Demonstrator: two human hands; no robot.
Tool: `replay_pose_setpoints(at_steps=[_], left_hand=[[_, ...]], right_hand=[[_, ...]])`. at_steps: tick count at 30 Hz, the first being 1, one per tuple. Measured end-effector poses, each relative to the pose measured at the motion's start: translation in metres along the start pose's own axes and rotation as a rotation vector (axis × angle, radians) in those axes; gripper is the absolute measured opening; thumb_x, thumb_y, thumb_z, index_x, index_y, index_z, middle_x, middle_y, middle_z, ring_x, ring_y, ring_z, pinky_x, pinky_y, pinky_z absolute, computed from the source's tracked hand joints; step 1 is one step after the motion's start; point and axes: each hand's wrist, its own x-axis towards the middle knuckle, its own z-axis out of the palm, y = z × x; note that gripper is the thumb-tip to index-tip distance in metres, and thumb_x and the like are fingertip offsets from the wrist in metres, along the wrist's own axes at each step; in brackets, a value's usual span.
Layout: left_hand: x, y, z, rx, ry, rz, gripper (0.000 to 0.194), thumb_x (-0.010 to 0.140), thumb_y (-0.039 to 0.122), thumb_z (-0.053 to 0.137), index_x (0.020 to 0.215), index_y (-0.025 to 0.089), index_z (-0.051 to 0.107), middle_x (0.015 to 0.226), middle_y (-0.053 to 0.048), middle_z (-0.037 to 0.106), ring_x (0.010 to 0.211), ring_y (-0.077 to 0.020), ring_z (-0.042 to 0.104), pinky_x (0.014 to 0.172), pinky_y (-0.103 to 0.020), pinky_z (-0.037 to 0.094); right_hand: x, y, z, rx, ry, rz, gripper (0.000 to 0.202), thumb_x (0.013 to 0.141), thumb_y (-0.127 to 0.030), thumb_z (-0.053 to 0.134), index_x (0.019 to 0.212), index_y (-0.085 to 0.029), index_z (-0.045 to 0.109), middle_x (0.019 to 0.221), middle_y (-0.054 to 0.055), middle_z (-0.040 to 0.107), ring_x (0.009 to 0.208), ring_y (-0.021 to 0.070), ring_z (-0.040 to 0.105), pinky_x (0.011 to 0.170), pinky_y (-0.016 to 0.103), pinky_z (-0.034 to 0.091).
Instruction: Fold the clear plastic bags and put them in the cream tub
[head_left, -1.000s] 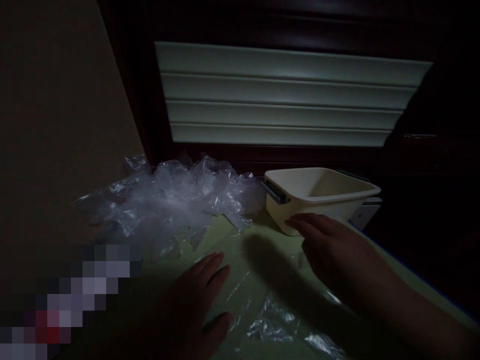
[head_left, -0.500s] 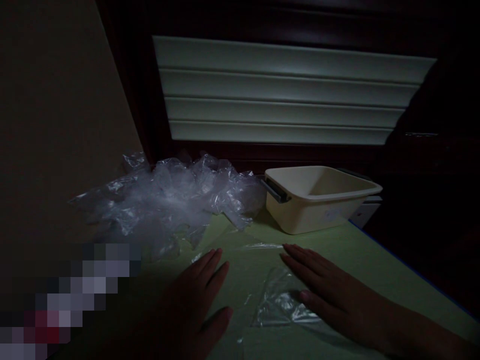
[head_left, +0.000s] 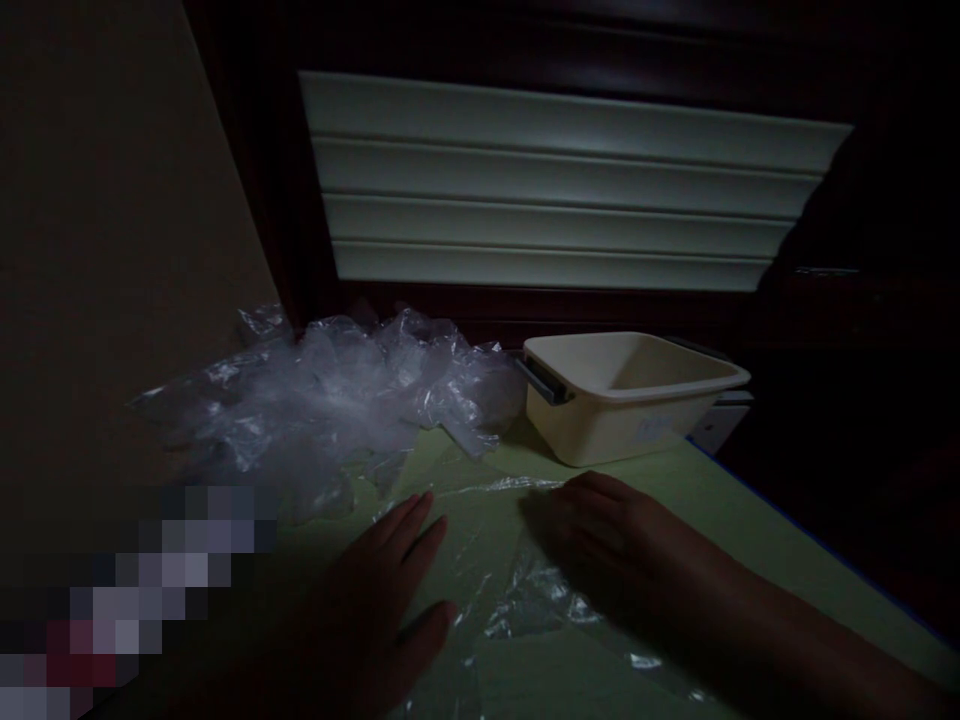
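Showing spread fingers, the dim left hand (head_left: 375, 590) is near film (head_left: 532, 600) on the counter (head_left: 709, 490); the right hand (head_left: 619, 525) curls its shadowed fingers, any grip indiscernible.

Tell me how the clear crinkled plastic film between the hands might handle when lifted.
The clear crinkled plastic film would likely flop, given its wrinkles. It's probably light: the pale green tabletop shows through. Glossy highlights suggest it may slip.
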Motion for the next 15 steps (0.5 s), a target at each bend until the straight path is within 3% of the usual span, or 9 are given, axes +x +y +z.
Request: replay_pose_setpoints(at_steps=[7,12,15], left_hand=[[0.005,0.004,-0.007,0.042,0.011,0.016,0.051,0.082,0.024,0.056,0.131,0.012,0.047,0.137,-0.019,0.049,0.124,-0.0339,0.05,0.093,-0.048,0.052],[0.002,0.004,-0.005,0.019,0.008,0.005,0.052,0.083,0.023,0.055,0.133,0.013,0.045,0.14,-0.018,0.047,0.126,-0.0323,0.047,0.095,-0.047,0.051],[0.0,0.002,0.0,0.018,0.012,-0.011,0.053,0.083,0.024,0.055,0.134,0.014,0.043,0.142,-0.018,0.044,0.128,-0.0334,0.045,0.096,-0.049,0.049]], right_hand=[[0.023,0.011,0.022,-0.045,-0.052,0.007,0.01,0.084,-0.012,0.053,0.079,-0.016,0.06,0.082,0.004,0.056,0.067,0.0129,0.054,0.059,0.024,0.044],[0.008,-0.012,0.003,0.042,-0.07,-0.037,0.014,0.085,-0.011,0.05,0.076,-0.019,0.056,0.08,0.003,0.06,0.068,0.0136,0.057,0.06,0.023,0.046],[-0.008,-0.031,-0.008,0.019,-0.146,-0.087,0.015,0.087,-0.013,0.049,0.077,-0.02,0.058,0.08,0.003,0.065,0.068,0.0148,0.061,0.06,0.024,0.049]])
